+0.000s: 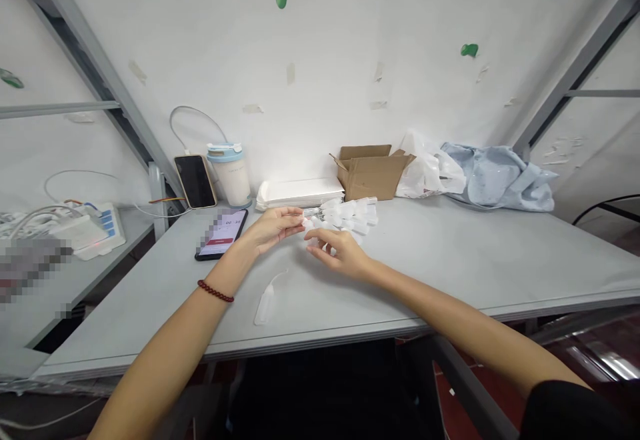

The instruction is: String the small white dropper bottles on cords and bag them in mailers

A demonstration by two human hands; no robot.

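My left hand (277, 228) reaches to the near-left edge of a pile of small translucent plastic squeeze bottles (357, 213) with thin needle tips. Its fingers are drawn together beside a whitish piece at the pile's edge; what they pinch is too small to make out. Just right of it, my right hand (340, 251) hovers in front of the pile, fingers curled, with thumb and forefinger apart and nothing visible between them. Closer to the table's front edge lies a single needle-tip bottle (264, 307), its thin curved tip pointing away from me.
A lit phone (221, 233) lies left of my hands. Behind it stand a charging phone (196, 181) and a lidded cup (231, 177). Along the wall are a white stack (300, 192), an open cardboard box (373, 177), a plastic bag (427, 167) and blue cloth (500, 177).
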